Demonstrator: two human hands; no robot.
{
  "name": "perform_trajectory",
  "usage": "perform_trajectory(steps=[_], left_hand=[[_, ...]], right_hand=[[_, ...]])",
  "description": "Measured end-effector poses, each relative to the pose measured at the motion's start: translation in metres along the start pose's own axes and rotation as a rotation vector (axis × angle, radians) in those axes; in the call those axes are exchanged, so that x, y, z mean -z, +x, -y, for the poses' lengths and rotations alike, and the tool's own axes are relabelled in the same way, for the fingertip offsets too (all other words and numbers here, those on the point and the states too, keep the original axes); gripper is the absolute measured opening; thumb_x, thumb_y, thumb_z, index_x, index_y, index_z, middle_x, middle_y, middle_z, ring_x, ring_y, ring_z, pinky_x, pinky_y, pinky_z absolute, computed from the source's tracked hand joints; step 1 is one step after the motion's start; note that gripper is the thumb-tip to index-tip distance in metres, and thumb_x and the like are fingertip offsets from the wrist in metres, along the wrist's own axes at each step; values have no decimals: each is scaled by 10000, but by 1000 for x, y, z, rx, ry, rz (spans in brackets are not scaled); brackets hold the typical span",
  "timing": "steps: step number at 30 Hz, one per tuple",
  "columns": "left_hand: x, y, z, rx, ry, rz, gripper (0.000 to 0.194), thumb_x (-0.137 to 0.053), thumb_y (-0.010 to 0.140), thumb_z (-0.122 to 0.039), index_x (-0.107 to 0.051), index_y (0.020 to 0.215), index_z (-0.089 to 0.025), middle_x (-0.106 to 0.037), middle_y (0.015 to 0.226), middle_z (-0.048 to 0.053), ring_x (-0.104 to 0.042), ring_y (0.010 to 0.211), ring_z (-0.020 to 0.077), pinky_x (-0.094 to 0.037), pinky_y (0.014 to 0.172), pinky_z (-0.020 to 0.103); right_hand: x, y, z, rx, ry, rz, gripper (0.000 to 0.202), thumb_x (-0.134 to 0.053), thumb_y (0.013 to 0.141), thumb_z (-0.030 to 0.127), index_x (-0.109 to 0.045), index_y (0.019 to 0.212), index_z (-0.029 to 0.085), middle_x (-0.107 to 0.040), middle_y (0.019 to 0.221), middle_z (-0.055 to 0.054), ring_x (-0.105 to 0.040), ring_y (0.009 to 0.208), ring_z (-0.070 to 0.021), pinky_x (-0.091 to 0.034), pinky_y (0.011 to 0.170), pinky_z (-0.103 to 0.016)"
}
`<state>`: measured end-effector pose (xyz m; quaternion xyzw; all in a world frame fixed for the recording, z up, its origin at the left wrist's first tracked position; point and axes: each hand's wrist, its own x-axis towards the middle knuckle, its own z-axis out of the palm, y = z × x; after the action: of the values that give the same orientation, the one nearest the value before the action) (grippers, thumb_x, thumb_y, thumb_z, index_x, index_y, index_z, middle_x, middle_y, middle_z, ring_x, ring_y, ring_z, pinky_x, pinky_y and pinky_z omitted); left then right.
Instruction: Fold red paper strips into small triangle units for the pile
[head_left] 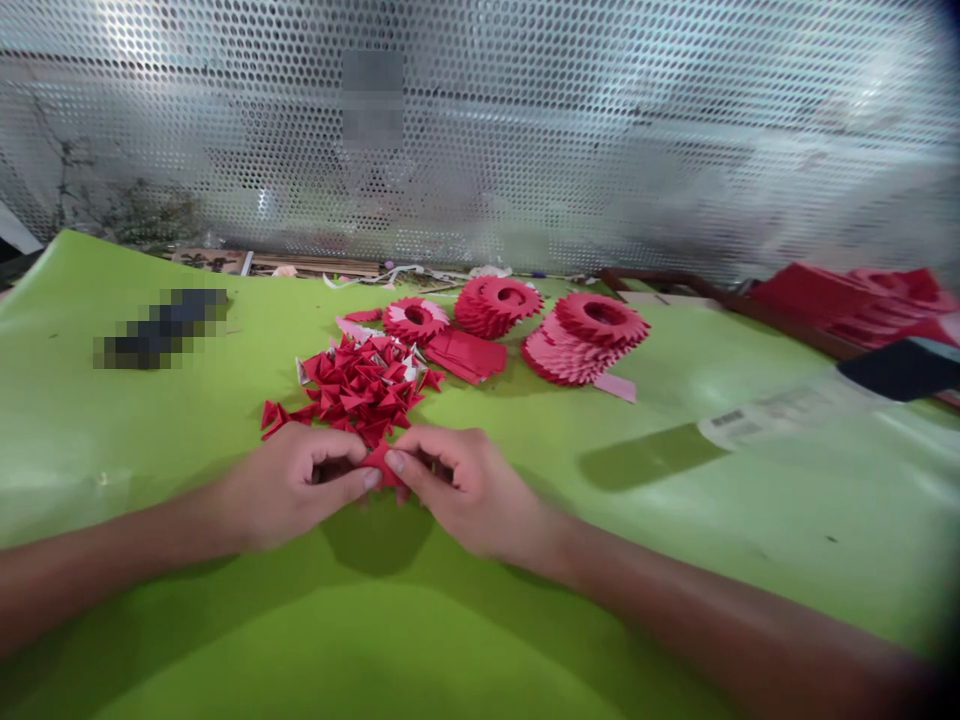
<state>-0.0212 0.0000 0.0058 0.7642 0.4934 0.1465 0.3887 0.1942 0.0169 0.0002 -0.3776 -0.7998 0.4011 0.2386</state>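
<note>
A small piece of red paper (385, 465) is pinched between my left hand (300, 485) and my right hand (469, 490), with the thumbs on its near side. Just beyond the fingers lies a heap of folded red paper triangles (360, 385), a few of them white or pink. To the right of the heap sits a stack of flat red paper slips (466, 355). Behind are a low red and pink paper ring (415, 320), a thicker red ring (495, 305) and a taller red and pink ring stack (581, 340).
A green table (375, 640) spreads below. At its left lies a dark, pixelated object (161, 328). A clear bag (780, 405) with a dark end is on the right, near red paper pieces (847, 300). A perforated metal screen (480, 130) stands behind.
</note>
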Motion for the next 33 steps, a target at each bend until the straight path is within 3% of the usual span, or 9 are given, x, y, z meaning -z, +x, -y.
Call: perform_trajectory(steps=[8, 13, 20, 22, 24, 27, 30, 33], left_hand=[[1, -1, 4, -31, -84, 24, 399, -518, 940, -494, -638, 754, -162, -556, 642, -12, -463, 546, 117, -315, 485, 209], [2, 0, 0, -56, -134, 48, 333, -559, 921, -415, -632, 720, -160, -590, 630, -9, -507, 572, 120, -345, 517, 208], [5, 0, 2, -32, -158, 120, 374, -593, 935, -443, -655, 701, -157, -645, 618, -4, -471, 504, 101, -304, 464, 201], [5, -2, 6, -36, -112, 44, 375, -643, 906, -485, -654, 719, -161, -642, 620, -6, -507, 520, 112, -340, 471, 203], [4, -4, 10, -103, -12, -108, 349, -722, 853, -513, -678, 838, -168, -692, 712, 5, -578, 577, 135, -414, 517, 218], [2, -9, 14, -360, 232, -309, 272, -726, 896, -444, -687, 988, -192, -752, 891, 25, -659, 677, 150, -484, 625, 241], [1, -10, 14, -621, 452, -402, 131, -626, 994, -280, -685, 917, -193, -766, 889, 23, -699, 762, 147, -493, 717, 237], [1, -9, 12, -694, 535, -423, 137, -593, 1011, -222, -688, 918, -187, -777, 889, 31, -715, 781, 151, -493, 740, 238]], right_hand=[[1, 0, 2, 12, -3, 30, 314, -497, 1033, 322, -639, 791, 179, -665, 723, 4, -566, 627, -112, -394, 574, -235], [0, 0, 4, -6, 42, 59, 253, -573, 1000, 361, -669, 849, 182, -636, 719, 18, -512, 603, -105, -365, 545, -227], [-1, 0, 6, -29, 73, 76, 251, -599, 975, 311, -639, 766, 179, -589, 647, 30, -467, 554, -98, -345, 517, -222], [0, 0, 5, -47, 102, 57, 278, -589, 983, 348, -631, 768, 178, -608, 667, 21, -466, 552, -96, -336, 498, -218], [0, 0, 4, -71, 151, 29, 299, -570, 993, 369, -626, 771, 176, -630, 685, 11, -474, 554, -96, -336, 493, -216], [0, 1, 1, -78, 212, 3, 309, -565, 990, 367, -620, 755, 175, -627, 685, 9, -491, 570, -97, -352, 514, -217], [-1, 2, -1, -71, 252, -1, 320, -568, 979, 370, -612, 730, 173, -590, 660, 14, -484, 573, -100, -347, 515, -220], [-1, 2, -3, -93, 294, 11, 317, -570, 974, 387, -615, 747, 171, -594, 661, 10, -478, 563, -101, -344, 511, -224]])
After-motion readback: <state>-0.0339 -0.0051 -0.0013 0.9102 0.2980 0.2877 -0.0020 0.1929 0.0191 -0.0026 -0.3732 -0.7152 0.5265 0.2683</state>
